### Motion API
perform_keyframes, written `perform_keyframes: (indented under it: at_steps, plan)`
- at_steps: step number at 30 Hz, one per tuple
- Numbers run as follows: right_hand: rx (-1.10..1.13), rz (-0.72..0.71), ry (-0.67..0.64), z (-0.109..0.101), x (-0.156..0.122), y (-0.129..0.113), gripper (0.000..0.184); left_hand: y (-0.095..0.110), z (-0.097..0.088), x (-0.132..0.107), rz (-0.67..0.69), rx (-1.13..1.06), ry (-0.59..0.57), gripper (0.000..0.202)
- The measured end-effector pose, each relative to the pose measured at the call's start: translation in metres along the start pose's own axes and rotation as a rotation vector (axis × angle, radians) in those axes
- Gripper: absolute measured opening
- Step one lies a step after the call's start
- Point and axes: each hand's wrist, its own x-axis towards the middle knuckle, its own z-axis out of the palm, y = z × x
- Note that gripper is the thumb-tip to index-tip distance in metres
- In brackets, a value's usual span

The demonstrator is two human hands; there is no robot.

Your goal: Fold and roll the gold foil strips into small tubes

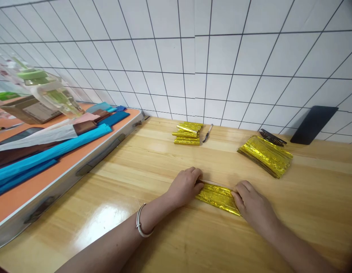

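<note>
Left hand [185, 186] and right hand [251, 206] fingers curled down, pinning opposite ends of gold foil strip [217, 197] flat between them on tabletop [136, 182]

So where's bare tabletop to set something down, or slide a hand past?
Bare wood left of the left hand, up to the orange table's edge, and right of the right hand, below the foil sheet stack. Also the strip between the hands and the folded foil pile. Crowded along the wall: pile, pen, hair clip, phone.
</note>
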Motion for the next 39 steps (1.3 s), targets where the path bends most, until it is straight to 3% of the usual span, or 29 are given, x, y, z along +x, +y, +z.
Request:
perform_keyframes:
  at_steps: [5, 8, 11, 15, 20, 29, 39]
  plan:
    - [0.032, 0.000, 0.008, -0.003, -0.001, -0.001, 0.016, -0.001, 0.002, -0.001, 0.035, -0.092, 0.024, 0.005]
    - [0.143, -0.048, 0.064, -0.007, 0.001, 0.000, 0.014, 0.000, 0.005, -0.006, 0.015, -0.309, 0.053, 0.010]
    - [0.317, -0.104, 0.156, -0.008, 0.003, 0.002, 0.011, 0.000, 0.007, -0.012, -0.055, -0.575, 0.003, 0.007]
    - [0.545, -0.034, 0.162, -0.006, 0.002, 0.004, 0.007, -0.003, 0.010, -0.017, -0.101, -0.754, 0.046, 0.012]
    - [0.641, 0.104, 0.105, -0.008, -0.003, 0.002, 0.011, -0.004, 0.012, -0.019, -0.086, -0.843, 0.081, 0.026]
    - [0.805, 0.191, 0.193, -0.009, -0.005, 0.002, 0.013, 0.005, 0.004, -0.017, -0.115, -1.075, 0.038, 0.025]
    - [0.943, 0.173, 0.245, -0.012, -0.009, -0.007, 0.009, 0.011, 0.008, -0.025, -0.143, -1.011, 0.218, 0.019]
